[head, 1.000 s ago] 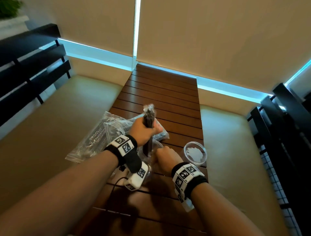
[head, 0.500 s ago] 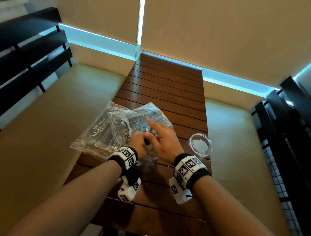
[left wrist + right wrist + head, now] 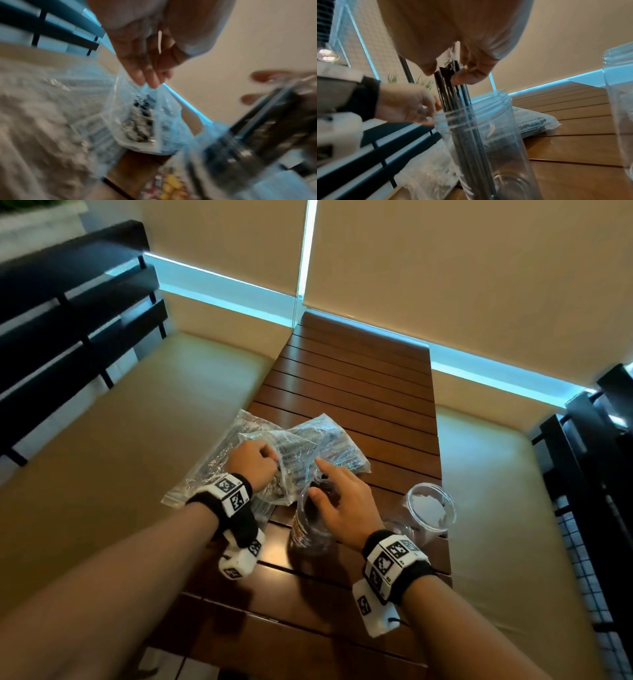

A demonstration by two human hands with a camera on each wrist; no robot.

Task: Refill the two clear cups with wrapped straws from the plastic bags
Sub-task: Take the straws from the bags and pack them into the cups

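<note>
A clear cup stands on the slatted wooden table with a bundle of dark wrapped straws upright in it. My right hand is over this cup; in the right wrist view its thumb and a finger pinch the straw tops. My left hand pinches the open edge of a clear plastic bag of straws, left of the cup. A second plastic bag lies beneath, further left. The other clear cup stands empty to the right.
Beige cushioned benches flank the table on both sides. Dark slatted backrests stand at the far left and right. The far half of the table is bare wood, ending at a wall with window blinds.
My left hand lowered the straw bundle into the cup, let go, and moved to the bag's edge. My right hand shifted from the cup's side to the straw tops.
</note>
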